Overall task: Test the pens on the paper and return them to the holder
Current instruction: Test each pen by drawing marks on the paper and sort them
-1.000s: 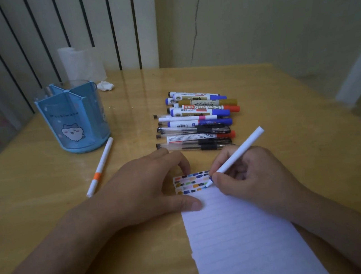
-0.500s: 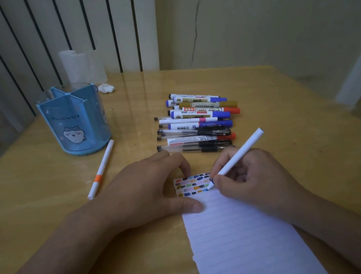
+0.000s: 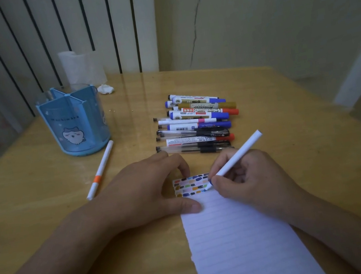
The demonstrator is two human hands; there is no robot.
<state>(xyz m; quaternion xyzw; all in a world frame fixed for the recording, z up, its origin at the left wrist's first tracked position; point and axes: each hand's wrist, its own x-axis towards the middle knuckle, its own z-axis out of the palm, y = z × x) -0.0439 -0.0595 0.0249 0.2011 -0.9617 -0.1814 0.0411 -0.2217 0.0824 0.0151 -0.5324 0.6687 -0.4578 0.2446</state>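
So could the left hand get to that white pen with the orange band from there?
Probably yes. The orange-banded pen lies alone on bare table just left of the left hand, nothing between them. But that hand is pressing down the paper.

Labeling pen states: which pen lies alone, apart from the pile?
The white pen with the orange band, lying beside the blue holder; the others sit bunched in the pile or in the right hand.

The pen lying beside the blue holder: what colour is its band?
Orange band on a white pen, head view.
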